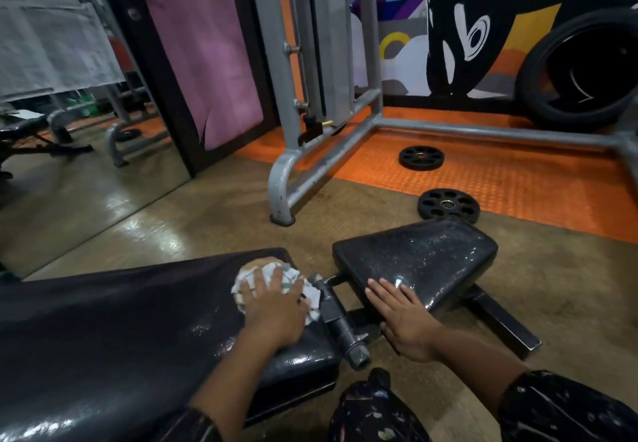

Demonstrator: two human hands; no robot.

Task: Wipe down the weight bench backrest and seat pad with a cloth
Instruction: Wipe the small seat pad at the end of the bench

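The left hand [272, 307] lay spread on a crumpled pale cloth [276, 284], its fingers straight and pressing the cloth flat against the black backrest [121, 321], close to that pad's end edge; the cloth bunched out beyond the fingertips and to either side of the palm. Just to the right of that hand, past the edge of the backrest, ran the dark metal hinge bar [340, 321] of the bench frame, with a bolt at its near end. Beyond the bar, the right hand [402, 317] rested flat with relaxed, extended fingers on the near left corner of the black seat pad [424, 258], holding nothing; the seat pad stretched away from those fingertips, its surface glossy and speckled. The two hands were near each other, with the bar between them. Dark patterned sleeves covered both forearms nearer the body. Farther out beyond the seat pad, two black weight plates [448, 205] lay on the floor by an orange mat [500, 179], and a grey machine frame [310, 165] stood beyond the left hand's cloth. A large black tyre [583, 72] leaned against a painted wall, well apart from both hands.
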